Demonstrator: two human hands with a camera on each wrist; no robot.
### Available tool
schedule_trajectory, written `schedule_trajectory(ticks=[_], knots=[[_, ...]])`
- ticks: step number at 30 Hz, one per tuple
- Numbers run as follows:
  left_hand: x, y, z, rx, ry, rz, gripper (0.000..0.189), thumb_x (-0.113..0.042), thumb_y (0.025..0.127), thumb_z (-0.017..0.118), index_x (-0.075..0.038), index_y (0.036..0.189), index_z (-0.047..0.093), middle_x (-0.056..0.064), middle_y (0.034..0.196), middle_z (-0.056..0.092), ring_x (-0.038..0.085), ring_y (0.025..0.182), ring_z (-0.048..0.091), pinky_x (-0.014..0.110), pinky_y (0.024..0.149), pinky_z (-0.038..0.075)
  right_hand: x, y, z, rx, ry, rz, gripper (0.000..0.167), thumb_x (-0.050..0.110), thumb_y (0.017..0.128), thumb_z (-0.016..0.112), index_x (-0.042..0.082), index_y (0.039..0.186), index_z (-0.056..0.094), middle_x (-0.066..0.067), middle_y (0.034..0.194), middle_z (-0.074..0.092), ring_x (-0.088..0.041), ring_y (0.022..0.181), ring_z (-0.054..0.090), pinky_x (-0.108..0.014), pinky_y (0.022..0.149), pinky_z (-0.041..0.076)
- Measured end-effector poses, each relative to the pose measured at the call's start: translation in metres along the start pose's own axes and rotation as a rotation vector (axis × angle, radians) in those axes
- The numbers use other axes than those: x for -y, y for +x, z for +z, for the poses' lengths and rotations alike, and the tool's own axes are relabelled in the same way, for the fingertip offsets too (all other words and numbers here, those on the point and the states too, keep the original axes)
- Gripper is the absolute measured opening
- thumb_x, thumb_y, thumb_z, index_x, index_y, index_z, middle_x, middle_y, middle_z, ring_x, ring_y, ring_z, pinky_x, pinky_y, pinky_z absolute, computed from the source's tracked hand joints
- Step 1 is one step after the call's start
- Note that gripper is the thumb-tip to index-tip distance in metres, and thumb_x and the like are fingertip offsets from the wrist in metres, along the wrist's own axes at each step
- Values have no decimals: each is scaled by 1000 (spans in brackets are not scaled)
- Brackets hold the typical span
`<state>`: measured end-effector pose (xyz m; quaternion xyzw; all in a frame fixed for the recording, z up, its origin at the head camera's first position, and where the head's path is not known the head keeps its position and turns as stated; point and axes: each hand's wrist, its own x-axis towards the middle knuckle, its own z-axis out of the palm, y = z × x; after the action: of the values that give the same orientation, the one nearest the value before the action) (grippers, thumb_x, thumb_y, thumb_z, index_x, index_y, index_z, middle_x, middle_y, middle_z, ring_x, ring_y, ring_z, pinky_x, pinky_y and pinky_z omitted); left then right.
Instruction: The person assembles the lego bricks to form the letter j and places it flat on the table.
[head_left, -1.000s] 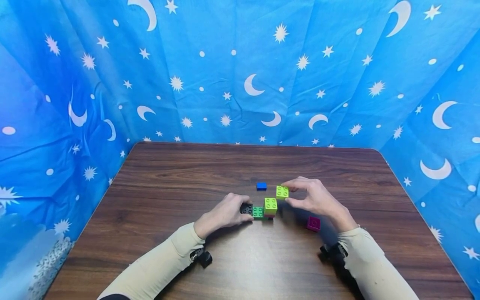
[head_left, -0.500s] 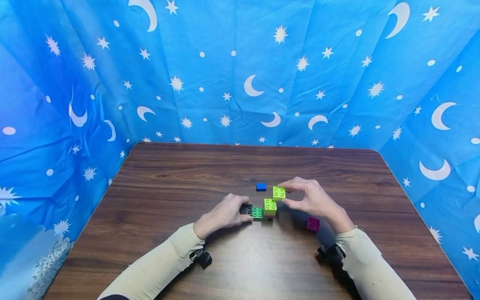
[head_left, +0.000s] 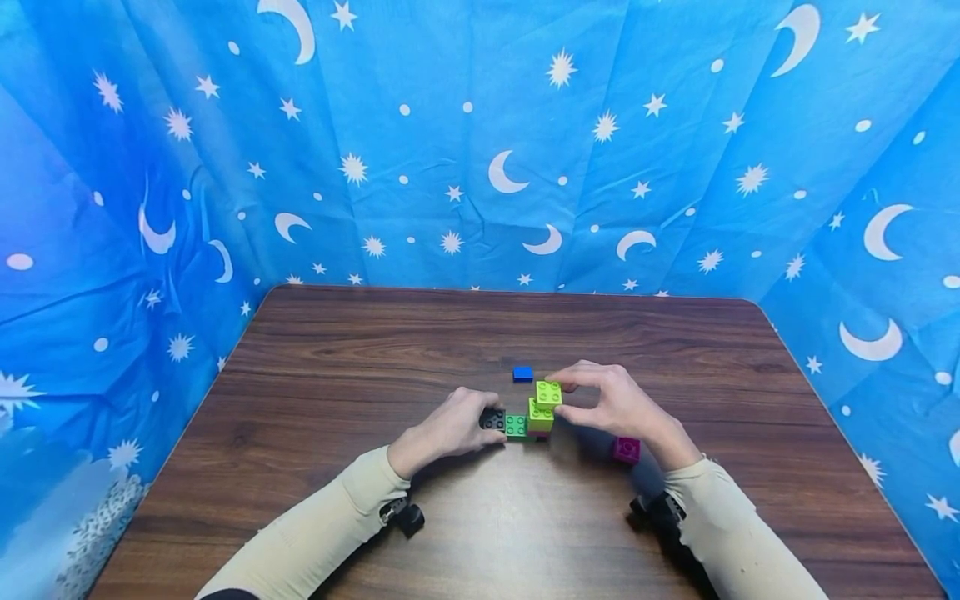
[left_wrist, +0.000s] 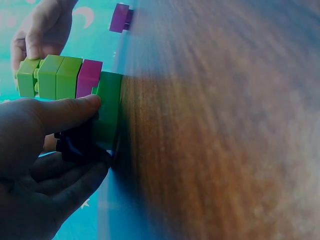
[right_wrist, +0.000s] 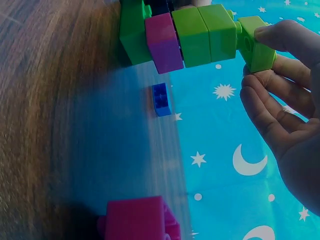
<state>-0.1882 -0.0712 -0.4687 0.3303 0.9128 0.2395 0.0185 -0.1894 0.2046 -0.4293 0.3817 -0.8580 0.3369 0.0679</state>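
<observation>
My left hand (head_left: 450, 423) grips the black toy brick (head_left: 494, 419) at the left end of a built piece. This brick sits on a long green brick (head_left: 515, 425) at the table top. From the green brick's right end rises a stack: a magenta brick (right_wrist: 163, 42), then two lime bricks (right_wrist: 205, 36). Thumb and fingertips of my right hand (head_left: 618, 404) pinch another lime brick (right_wrist: 256, 45) right above the stack. In the left wrist view, studs show in the narrow gap between the held brick and the stack.
A small blue brick (head_left: 522, 374) lies on the wooden table (head_left: 360, 342) behind the stack, its hollow side visible in the right wrist view. A loose magenta brick (head_left: 627, 450) lies under my right wrist. A blue curtain (head_left: 420, 150) with moons and stars surrounds the table.
My right hand has carried the lime brick leftward and toward me, from beside the stack to just over its top. My left hand has stayed on the black brick.
</observation>
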Motion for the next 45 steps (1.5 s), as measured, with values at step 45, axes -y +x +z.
schedule_trajectory(ticks=[45], knots=[[-1,0,1,-9,-19,2,30,-31,77,83,-13,98,69,-4,85,69,9,71,60,23,66,49,10,6,6,77,-35,-29,31,19,80,75,12,110,70,3,97,67,-21,84,65,-39,71,56]])
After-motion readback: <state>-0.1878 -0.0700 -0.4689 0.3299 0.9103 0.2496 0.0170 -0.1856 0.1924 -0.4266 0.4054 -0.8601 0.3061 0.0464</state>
